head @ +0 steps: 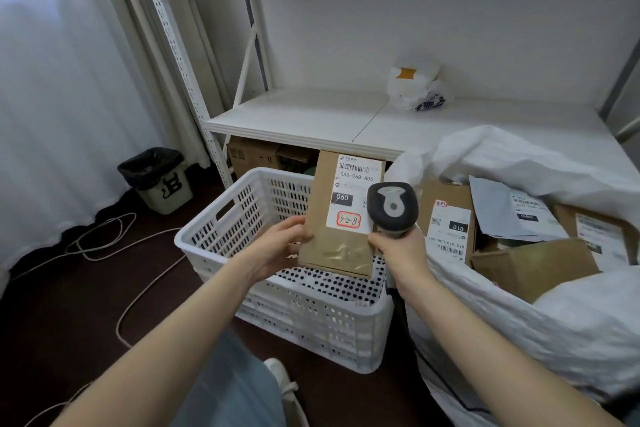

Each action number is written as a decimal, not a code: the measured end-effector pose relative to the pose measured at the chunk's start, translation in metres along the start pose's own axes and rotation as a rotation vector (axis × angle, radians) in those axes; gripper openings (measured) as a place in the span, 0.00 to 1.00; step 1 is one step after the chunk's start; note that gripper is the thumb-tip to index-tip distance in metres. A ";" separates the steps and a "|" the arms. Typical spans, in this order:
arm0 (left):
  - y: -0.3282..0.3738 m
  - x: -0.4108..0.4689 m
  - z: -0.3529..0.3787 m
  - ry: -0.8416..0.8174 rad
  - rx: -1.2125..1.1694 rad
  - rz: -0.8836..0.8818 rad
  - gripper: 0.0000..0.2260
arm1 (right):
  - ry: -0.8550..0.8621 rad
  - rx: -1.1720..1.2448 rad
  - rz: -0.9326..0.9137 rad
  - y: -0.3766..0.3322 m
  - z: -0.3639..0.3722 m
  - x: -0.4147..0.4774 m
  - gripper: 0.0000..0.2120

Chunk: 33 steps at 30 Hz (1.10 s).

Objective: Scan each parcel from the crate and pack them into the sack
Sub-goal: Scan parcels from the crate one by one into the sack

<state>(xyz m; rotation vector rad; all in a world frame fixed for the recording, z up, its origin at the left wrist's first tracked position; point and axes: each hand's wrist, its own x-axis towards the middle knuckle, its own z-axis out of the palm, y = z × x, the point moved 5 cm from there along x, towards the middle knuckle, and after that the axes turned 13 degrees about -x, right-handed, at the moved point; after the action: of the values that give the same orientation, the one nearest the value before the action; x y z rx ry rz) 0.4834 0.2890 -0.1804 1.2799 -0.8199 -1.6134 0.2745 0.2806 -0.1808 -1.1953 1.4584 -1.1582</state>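
From the head camera, both your forearms reach forward over the white crate (277,308), which sits on the dark floor just left of the white sack (519,333).

Your left hand (282,246) grips the brown cardboard parcel (332,243) by its lower left edge, thumb on the front face and fingers curled behind. You hold the parcel upright above the crate, its white label (356,191) facing you, with a red-framed sticker in the label's near corner.

Your right hand (398,248) is wrapped round the handle of the grey scanner (393,208), wrist raised. The scanner's head overlaps the parcel's right edge, and its top faces you. Whether your right fingers touch the parcel, you cannot tell.

In the crate, a black-dotted white package (332,288) lies on the bottom under the parcel. The sack stands open at the right and holds several labelled boxes (446,218) and a grey mailer (509,211).

Farther off, a white shelf (301,118) carries a crumpled plastic bag (414,87). A lined bin (156,180) stands at the far left, and a pale cable (138,298) trails across the floor.
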 end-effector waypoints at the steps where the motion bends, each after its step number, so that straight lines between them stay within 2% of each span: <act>1: 0.002 0.001 0.001 0.016 0.061 0.002 0.08 | 0.011 -0.021 -0.010 0.001 -0.002 0.000 0.16; 3: 0.003 0.005 0.000 0.049 0.151 0.013 0.10 | 0.018 -0.058 -0.031 0.005 -0.005 -0.001 0.17; 8: -0.007 0.011 -0.010 0.042 0.123 0.047 0.14 | -0.010 -0.042 0.005 0.014 -0.009 -0.005 0.16; 11: -0.023 0.017 -0.024 0.158 0.038 0.099 0.19 | -0.001 -0.036 0.045 0.020 -0.013 -0.019 0.18; 13: -0.036 0.019 -0.030 0.226 -0.007 0.114 0.23 | -0.034 -0.049 0.069 0.021 -0.014 -0.034 0.15; 16: -0.054 0.022 -0.031 0.270 -0.012 0.126 0.20 | -0.161 -0.023 0.106 0.021 -0.007 -0.060 0.08; 23: -0.080 0.028 -0.023 0.279 -0.023 0.114 0.11 | -0.181 -0.034 0.166 0.023 0.002 -0.088 0.09; 33: -0.089 0.034 -0.021 0.271 -0.021 0.099 0.12 | -0.157 -0.031 0.206 0.020 -0.002 -0.092 0.12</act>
<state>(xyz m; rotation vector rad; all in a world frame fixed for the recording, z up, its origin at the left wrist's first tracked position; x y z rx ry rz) 0.4801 0.2927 -0.2782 1.3844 -0.6849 -1.3313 0.2813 0.3734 -0.1935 -1.1021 1.4467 -0.8857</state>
